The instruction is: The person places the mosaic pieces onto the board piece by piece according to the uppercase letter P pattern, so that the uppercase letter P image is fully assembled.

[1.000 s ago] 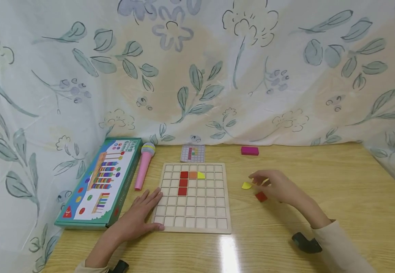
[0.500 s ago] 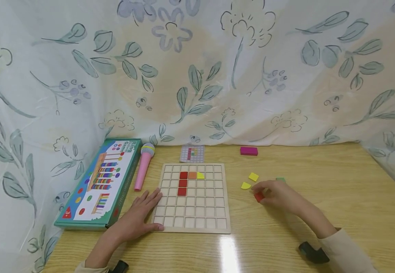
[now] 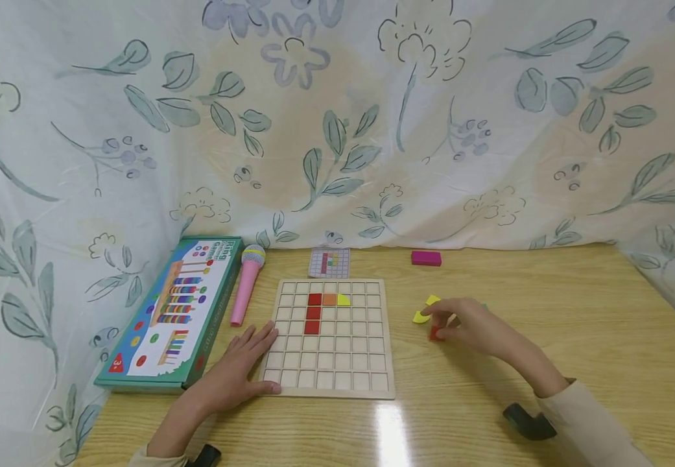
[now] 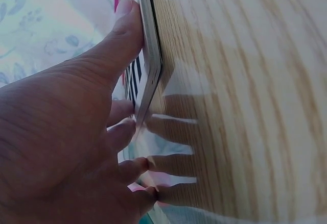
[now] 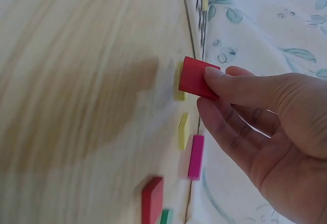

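Note:
A wooden grid board (image 3: pixel 331 370) lies in the middle of the table, with three red tiles (image 3: pixel 313 313) in a column, an orange tile (image 3: pixel 329 299) and a yellow piece (image 3: pixel 343 299) in its cells. My left hand (image 3: pixel 255 363) rests flat at the board's front left corner, the thumb along the board's edge (image 4: pixel 150 66). To the right of the board, my right hand (image 3: pixel 439 324) pinches a red square tile (image 3: pixel 434 334) (image 5: pixel 196 77) between thumb and fingers, just above the table. Two loose yellow pieces (image 3: pixel 421 317) lie beside that hand.
A pattern card (image 3: pixel 329 263) and a pink block (image 3: pixel 426 258) lie at the back of the table. A pink toy microphone (image 3: pixel 248 282) and a green game box (image 3: pixel 174 311) sit to the left. Another red tile (image 5: pixel 152 198) lies by my right hand. Flowered curtain hangs all around.
My right hand dropped from the yellow pieces to the red tile, took it between thumb and fingers and drew it slightly towards the board. The left hand has stayed put.

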Demonstrator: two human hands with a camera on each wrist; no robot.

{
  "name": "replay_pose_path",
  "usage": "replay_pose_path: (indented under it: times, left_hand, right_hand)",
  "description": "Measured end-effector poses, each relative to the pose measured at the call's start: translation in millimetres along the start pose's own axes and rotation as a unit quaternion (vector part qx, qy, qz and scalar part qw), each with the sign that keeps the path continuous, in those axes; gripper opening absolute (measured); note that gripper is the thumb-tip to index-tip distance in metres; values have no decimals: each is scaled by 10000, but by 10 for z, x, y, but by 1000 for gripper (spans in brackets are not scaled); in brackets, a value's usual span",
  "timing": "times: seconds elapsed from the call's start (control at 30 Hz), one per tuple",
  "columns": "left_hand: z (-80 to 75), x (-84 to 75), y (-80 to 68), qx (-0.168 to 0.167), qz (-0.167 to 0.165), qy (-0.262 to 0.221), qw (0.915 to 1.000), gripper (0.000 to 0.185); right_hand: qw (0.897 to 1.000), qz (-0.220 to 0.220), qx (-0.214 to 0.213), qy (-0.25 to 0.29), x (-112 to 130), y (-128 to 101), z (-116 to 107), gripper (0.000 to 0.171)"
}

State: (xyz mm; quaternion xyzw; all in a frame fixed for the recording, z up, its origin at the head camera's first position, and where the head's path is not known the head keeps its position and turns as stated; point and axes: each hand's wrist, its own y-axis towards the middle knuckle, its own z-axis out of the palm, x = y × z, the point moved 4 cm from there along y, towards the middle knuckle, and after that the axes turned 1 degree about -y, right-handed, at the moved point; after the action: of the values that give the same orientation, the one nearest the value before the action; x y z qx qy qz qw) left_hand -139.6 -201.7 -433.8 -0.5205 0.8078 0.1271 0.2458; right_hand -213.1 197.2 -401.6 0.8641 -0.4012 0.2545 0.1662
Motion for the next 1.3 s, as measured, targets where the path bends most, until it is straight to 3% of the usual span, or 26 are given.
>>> replay_pose_path:
  times: [0.4, 1.1, 1.3]
  left_hand:
    - [4, 6, 8, 4, 47, -54, 10000, 94]
    - [8, 14, 2, 14, -25, -40, 10000, 94]
    - [3, 19, 8, 15, -30, -18, 10000, 94]
  right_hand:
    - [9994, -124, -8, 326, 202, 340, 221, 32]
    - [9951, -583, 296, 743, 814, 994, 705, 29]
    - [9923, -737, 199, 973, 957, 1154, 857, 28]
